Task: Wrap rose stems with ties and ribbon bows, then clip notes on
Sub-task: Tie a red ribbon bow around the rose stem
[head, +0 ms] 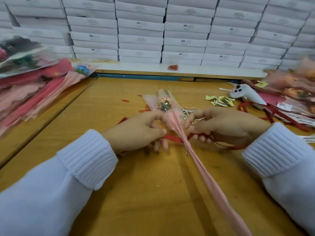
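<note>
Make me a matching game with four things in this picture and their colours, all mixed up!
Things:
1. ribbon
2. notes
3. boxes
4. rose wrapper

Colours:
A. white
B. pink
C. red
D. yellow

Pairs: 1-C, 2-D, 3-A, 4-B
</note>
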`<state>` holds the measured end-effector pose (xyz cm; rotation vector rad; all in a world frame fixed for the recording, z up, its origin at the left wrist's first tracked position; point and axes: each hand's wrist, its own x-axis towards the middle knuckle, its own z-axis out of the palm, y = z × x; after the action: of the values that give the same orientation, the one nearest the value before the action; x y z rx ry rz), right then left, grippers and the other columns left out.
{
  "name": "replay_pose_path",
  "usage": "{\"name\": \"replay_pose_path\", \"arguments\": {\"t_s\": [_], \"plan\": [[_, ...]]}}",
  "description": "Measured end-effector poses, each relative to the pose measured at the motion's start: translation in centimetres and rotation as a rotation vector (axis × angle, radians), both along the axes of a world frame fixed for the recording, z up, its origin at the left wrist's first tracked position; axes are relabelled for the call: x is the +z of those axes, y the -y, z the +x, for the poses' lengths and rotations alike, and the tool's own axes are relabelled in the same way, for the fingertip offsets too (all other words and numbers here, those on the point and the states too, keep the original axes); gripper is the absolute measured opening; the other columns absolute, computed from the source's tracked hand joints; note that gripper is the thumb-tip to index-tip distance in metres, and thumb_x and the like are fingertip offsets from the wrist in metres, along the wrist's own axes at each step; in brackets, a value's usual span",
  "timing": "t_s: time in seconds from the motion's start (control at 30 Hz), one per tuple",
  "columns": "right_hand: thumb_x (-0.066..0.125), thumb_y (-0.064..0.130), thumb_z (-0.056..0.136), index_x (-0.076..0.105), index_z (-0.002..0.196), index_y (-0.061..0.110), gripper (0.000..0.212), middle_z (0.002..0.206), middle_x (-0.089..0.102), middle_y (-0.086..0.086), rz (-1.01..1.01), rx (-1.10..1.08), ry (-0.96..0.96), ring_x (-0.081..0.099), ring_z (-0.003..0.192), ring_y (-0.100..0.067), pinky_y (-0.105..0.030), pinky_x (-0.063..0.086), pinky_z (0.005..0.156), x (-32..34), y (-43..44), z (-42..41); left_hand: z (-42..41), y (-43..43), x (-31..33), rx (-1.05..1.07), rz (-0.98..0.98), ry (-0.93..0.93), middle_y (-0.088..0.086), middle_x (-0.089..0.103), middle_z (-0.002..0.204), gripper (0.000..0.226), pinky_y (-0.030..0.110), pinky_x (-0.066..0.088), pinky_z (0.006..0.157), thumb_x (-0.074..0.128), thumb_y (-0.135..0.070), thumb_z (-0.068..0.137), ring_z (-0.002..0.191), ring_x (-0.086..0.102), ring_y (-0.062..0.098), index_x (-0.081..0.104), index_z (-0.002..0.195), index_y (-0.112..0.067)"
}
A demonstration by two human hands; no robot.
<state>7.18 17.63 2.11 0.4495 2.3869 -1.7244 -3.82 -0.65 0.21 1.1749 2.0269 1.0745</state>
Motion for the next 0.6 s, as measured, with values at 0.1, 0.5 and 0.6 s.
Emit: {"name": "replay_pose_path", "arguments": {"t_s": [0.1, 0.5, 0.6], "plan": [[0.055, -0.001, 0.081, 0.072, 0.082, 0.005, 0.019, 0.071, 0.068, -0.012, -0.291, 0.052, -0.036, 0.064, 0.057, -0.012, -0.020, 0.053, 0.051, 0.2, -0.4, 0.1, 0.1, 0.1, 0.5, 0.009, 0.162, 0.424, 0.014, 0.072, 0.078, 0.022, 0.020, 0.053, 0.054, 0.039, -0.002, 0.098, 0.059, 0.064, 0.014, 0.061, 0.095, -0.006], [0.068, 0.011, 0.070, 0.075, 0.077, 0.011, 0.010, 0.074, 0.070, -0.006, -0.303, 0.094, -0.252, 0.068, 0.066, -0.012, -0.023, 0.056, 0.060, -0.3, -0.4, 0.1, -0.5, 0.6, 0.3, 0.013, 0.168, 0.552, 0.005, 0.067, 0.070, 0.018, 0.017, 0.054, 0.053, 0.063, -0.013, 0.071, 0.057, 0.063, 0.009, 0.072, 0.085, -0.005], [0.068, 0.018, 0.068, 0.076, 0.072, 0.014, 0.009, 0.075, 0.069, -0.002, -0.306, 0.074, -0.362, 0.065, 0.071, -0.008, -0.023, 0.055, 0.066, -0.4, 0.1, 0.1, -0.5, 0.3, -0.2, 0.040, 0.191, 0.478, -0.001, 0.061, 0.065, 0.012, 0.017, 0.049, 0.055, 0.065, -0.022, 0.071, 0.057, 0.053, 0.007, 0.076, 0.071, -0.017]]}}
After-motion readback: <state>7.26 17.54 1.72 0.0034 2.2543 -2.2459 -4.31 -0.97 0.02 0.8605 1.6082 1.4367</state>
